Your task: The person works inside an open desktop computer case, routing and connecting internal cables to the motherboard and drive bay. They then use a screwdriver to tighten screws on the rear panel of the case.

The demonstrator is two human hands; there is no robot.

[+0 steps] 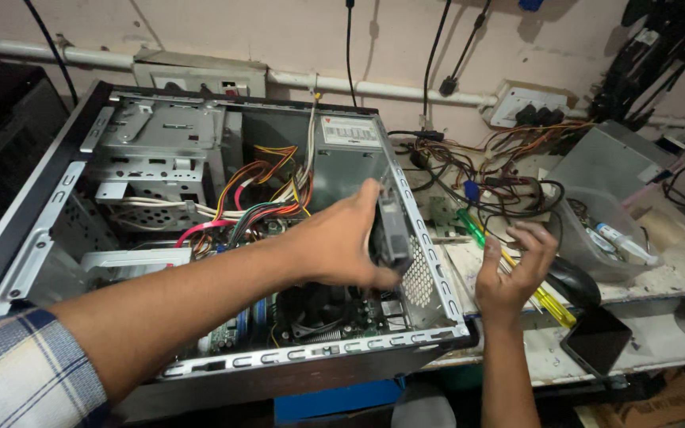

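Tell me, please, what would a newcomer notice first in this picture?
First, the open computer case lying on its side at the centre, with coloured wires inside. The left hand holds a black fan against its perforated wall, and the right hand hovers open beside it, above screwdrivers.

- Dim, warm indoor light — brightest on the pale wall (279,40) across the top.
- Deep shadow along the bottom edge.
- Wide-angle stretching at the corners — slight softness throughout.
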